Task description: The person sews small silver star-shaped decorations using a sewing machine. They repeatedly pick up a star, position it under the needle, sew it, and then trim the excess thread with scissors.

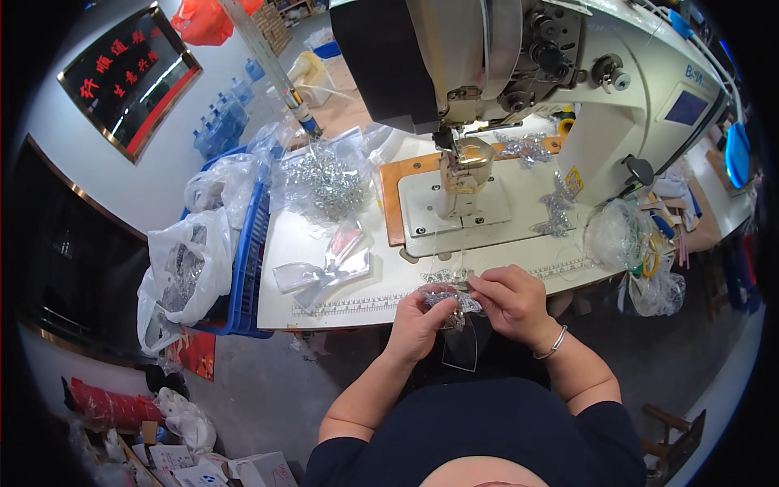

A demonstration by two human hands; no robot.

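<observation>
At the front edge of the sewing table, my left hand (415,323) is closed on a silver, glittering ornament (451,300), the thumb lying over it. A clear, thin-edged plastic piece (460,351) hangs below my fingers. My right hand (514,302) meets it from the right, thumb and fingers pinched together. Something small and dark sits at those fingertips, too small to name. More silver beadwork lies just beyond my fingers, and fine threads run from there toward the machine. The post-bed sewing machine (464,174) stands directly ahead, its needle area above the post.
Left on the white table (280,312) are clear plastic bows (320,272) and a bag of glittering pieces (324,183). A blue crate (253,260) with plastic bags borders it. Silver butterfly-like ornaments (556,207) lie right of the post, near a thread-filled bag (614,235) and scissors (652,258).
</observation>
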